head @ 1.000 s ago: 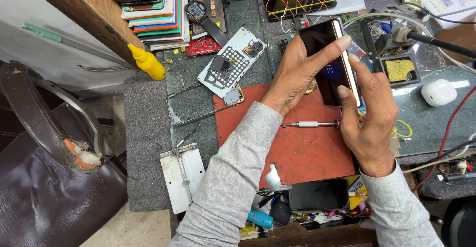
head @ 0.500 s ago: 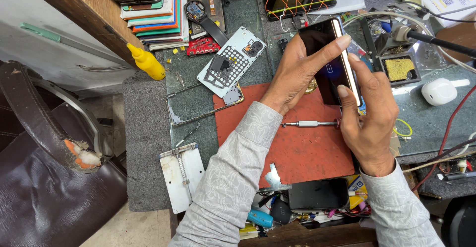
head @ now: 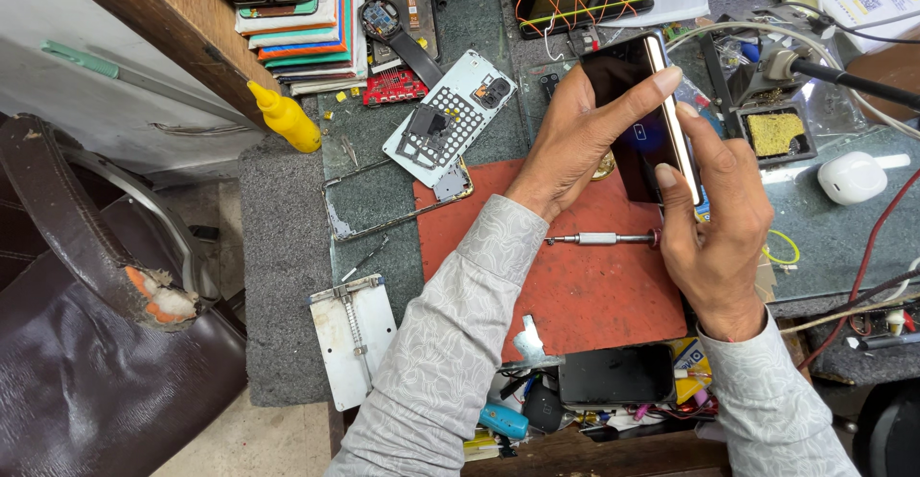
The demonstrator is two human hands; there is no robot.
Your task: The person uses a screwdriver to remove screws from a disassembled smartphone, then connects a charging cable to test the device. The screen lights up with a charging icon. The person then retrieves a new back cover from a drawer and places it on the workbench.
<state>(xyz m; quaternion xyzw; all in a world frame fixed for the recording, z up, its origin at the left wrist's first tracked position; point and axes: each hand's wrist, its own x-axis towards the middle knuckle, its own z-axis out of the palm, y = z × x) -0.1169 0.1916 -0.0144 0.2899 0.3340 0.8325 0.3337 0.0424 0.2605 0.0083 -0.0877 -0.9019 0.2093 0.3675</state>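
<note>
Both Hands Steady a Dark Smartphone Above the Red Mat

Plainly, the smartphone is held up off the surface, over the far edge of the red work mat, tilted so its gold side edge faces the camera. The left hand cups it from the left, grip closed around the body with the thumb stretched across to the top edge. The right hand is closed on the gold edge, forefinger and thumb pressing along it. To do this well, I judge the pressure should stay even along the frame, with the left hand bracing so the glass does not flex. A precision screwdriver lies on the mat just below; a bare phone frame rests to the left.
</note>
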